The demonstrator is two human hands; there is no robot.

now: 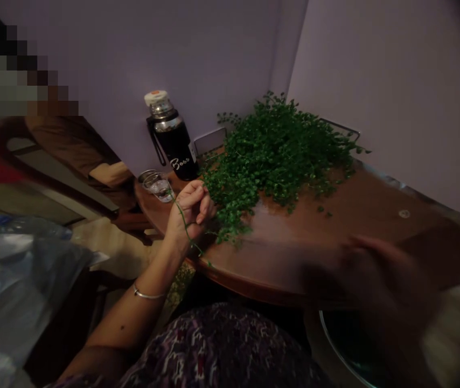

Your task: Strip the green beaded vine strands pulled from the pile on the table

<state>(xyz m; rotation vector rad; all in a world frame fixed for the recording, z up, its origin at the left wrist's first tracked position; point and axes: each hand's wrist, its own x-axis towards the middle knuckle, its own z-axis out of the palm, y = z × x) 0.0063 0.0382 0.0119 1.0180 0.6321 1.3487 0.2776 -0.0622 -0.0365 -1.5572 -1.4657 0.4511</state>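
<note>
My left hand (189, 213) is closed around a thin green stem (184, 225), which hangs below my fingers toward the table edge. A heap of small-leaved green stems (274, 153) lies on the round wooden table (335, 234), right next to my left fingers. A metal bangle (147, 293) circles my left wrist. My right hand (375, 275) is a dark blur over the near part of the table, and motion hides its fingers. A few loose leaves (322, 210) lie on the wood beside the heap.
A black steel flask (172, 141) and a small glass (160, 189) stand by a steel dish (147, 177) at the table's left side. Lilac walls meet behind the table. A plastic bag (15, 285) fills the lower left, and a metal basin (347, 350) sits below the table.
</note>
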